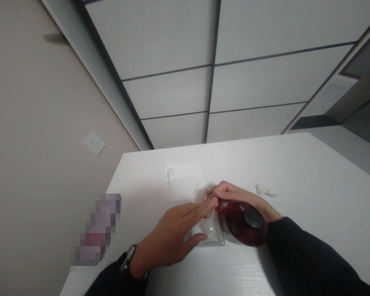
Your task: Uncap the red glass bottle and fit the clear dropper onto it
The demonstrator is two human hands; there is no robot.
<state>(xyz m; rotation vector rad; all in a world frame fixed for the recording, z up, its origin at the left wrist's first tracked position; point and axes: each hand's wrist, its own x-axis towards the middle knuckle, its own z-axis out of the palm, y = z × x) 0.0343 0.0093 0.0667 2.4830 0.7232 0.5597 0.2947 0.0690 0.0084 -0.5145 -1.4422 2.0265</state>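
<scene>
A dark red, see-through round vessel point(239, 228) with a black knob on top stands at the right of the table. My right hand point(230, 192) reaches round its far side. Its fingers are bent near a narrow red part on the vessel's left, and what they grip is hidden. Over a clear plastic tray point(216, 236) beside the vessel, my left hand point(175, 232) stretches out its fingers, thumb apart. The left fingertips meet the right fingers and the narrow red part. Inside the tray a rounded clear shape shows.
On the white table point(243, 160) a pale sheet point(189, 174) bears a small whitish item point(171, 176). A crumpled white scrap point(264, 190) lies past my right hand. A pixelated long object point(95, 230) is by the left edge. Behind the table stand white cabinet doors point(172, 94).
</scene>
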